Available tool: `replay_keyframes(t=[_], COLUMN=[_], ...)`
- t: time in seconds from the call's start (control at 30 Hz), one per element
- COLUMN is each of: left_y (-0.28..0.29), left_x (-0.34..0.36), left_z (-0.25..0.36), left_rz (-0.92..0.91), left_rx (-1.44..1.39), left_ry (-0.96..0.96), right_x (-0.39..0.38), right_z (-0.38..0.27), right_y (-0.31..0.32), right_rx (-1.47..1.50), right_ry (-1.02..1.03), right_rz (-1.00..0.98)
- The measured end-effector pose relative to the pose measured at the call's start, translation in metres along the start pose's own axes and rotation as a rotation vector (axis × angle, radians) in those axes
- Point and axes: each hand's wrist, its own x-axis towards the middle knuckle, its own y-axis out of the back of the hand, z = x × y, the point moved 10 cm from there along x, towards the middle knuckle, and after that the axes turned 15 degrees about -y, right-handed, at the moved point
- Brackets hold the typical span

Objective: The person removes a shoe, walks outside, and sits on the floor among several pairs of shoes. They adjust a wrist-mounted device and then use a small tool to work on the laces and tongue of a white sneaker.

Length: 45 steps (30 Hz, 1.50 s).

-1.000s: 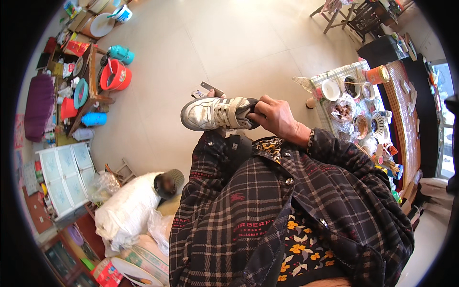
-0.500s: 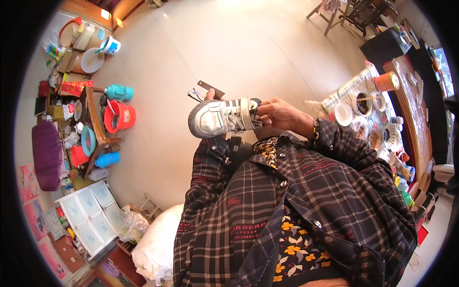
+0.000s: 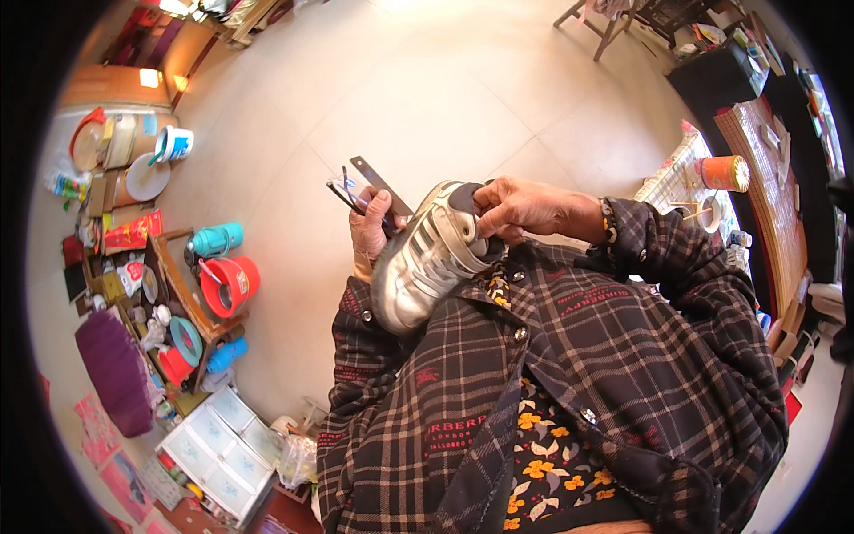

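A silver-white sneaker [image 3: 411, 278] with dark stripes and a strap hangs tilted before my chest, toe down toward my left sleeve. My right hand [image 3: 538, 210] is closed at its ankle opening, fingers gripping the collar and partly hidden inside. My left hand [image 3: 370, 230], behind the shoe's sole side, is closed on a flat dark strip [image 3: 372, 178] with a small hole near its end. A thin dark-edged item with a pale, clear part [image 3: 349, 189] sticks out beside the strip in the same hand; its kind is unclear. The shoe hides part of my left fingers.
At left stand a red bucket [image 3: 229, 287], a turquoise flask [image 3: 216, 239] and a white cabinet [image 3: 218, 454]. A cluttered table with an orange can [image 3: 722, 173] is at right. Dark wooden furniture [image 3: 614, 22] stands at the far right on the pale tiled floor.
The sneaker has turned from lying level to toe-down and come nearer my chest. My left hand has shifted left from behind it, showing more of the strip. The whole view has turned somewhat.
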Motion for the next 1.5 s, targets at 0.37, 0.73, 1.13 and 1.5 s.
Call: replay_keyframes(t=[0.37, 0.73, 1.13, 1.5], left_y=[-0.026, -0.024, -0.106, -0.105], left_x=[-0.008, -0.007, 0.047, 0.088], left_z=[-0.001, 0.008, -0.034, -0.061], left_rz=[-0.180, -0.305, -0.174, -0.157], left_rx=[0.408, 0.614, 0.695, 0.500], left_ry=[-0.064, -0.129, -0.139, -0.085], right_x=[-0.004, 0.009, -0.052, -0.042], right_z=[0.024, 0.024, -0.025, -0.067], right_y=[0.011, 0.018, 0.104, 0.146], right_rx=[-0.061, -0.136, -0.470, -0.694], right_ry=[-0.023, 0.009, -0.089, 0.210], right_rz=[0.015, 0.096, 0.019, 0.261])
